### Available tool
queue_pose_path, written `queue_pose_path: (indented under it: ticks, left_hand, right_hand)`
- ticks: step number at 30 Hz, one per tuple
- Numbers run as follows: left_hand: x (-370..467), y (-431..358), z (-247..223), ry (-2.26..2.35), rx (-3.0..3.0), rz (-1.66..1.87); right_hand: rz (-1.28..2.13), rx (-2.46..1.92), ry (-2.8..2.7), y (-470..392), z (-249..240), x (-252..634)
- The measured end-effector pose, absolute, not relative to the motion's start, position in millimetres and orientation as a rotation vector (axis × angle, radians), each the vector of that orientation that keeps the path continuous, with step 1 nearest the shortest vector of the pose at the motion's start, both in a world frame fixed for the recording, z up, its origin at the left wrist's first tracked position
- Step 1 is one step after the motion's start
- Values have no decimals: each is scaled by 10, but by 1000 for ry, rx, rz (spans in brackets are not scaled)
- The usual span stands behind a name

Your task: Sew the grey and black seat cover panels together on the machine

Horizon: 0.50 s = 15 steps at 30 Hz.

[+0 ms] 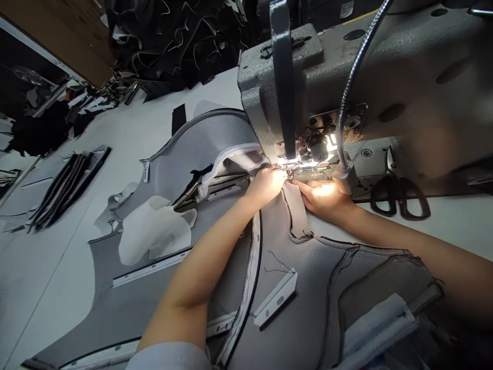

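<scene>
A large grey sewn cover (304,277) with dark seams and white strips spreads over the table and under the sewing machine (277,77). Beside the lit needle area, my left hand (267,184) is closed on the cover's edge, its fingertips partly hidden. My right hand (325,198) rests just right of the needle, fingers stretched out and slightly apart, the index fingertip touching a narrow grey strip (297,208) of the cover. A loose white piece (154,231) lies on the cover at the left.
Black-handled scissors (400,195) lie on the machine bed at the right. A braided cable (354,67) hangs down to a lamp near the needle. Folded grey pieces (71,187) lie on the far left, and a heap of black material (173,41) stands behind.
</scene>
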<state>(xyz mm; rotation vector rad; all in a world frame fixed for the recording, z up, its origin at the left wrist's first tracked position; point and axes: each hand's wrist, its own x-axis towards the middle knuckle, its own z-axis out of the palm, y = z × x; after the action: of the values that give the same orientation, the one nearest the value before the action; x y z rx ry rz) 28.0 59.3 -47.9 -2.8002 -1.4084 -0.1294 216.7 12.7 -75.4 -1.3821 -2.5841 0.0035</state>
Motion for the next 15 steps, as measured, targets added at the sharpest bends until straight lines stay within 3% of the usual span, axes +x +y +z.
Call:
queue_pose_path:
  ticks: [15]
  left_hand:
    - [291, 580, -500, -1422, -2754, -98]
  right_hand:
    - [-16, -1356, -2530, 115, -778, 2167]
